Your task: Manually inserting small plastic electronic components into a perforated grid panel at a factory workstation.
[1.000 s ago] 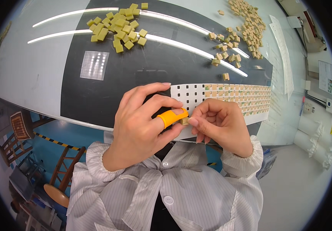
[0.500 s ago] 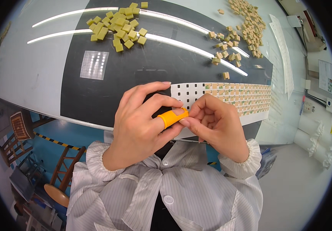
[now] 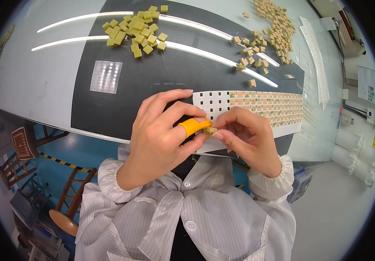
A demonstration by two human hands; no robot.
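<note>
My left hand (image 3: 155,139) wears an orange plastic finger guard (image 3: 190,127) on one finger. Between its thumb and the guard's tip it pinches a small olive-green foam block (image 3: 211,130). From the other side, my right hand (image 3: 250,132) has its thumb and index fingertip at the same block, closed in a pinch. Behind the hands lies a white sheet (image 3: 215,96) with rows of small dark square holes. Tan and greenish pieces (image 3: 265,104) cover its right part in a grid. My left hand hides the sheet's near left part.
A pile of olive-green blocks (image 3: 139,31) lies at the far left of the black mat (image 3: 109,106). Many tan notched blocks (image 3: 281,30) are heaped at the far right, with several scattered nearer. A clear gridded film (image 3: 106,77) lies left. The table edge runs close to my body.
The small block now shows between my fingertips, where before it was hidden. My right thumb has shifted slightly right, and the whole view has moved a little.
</note>
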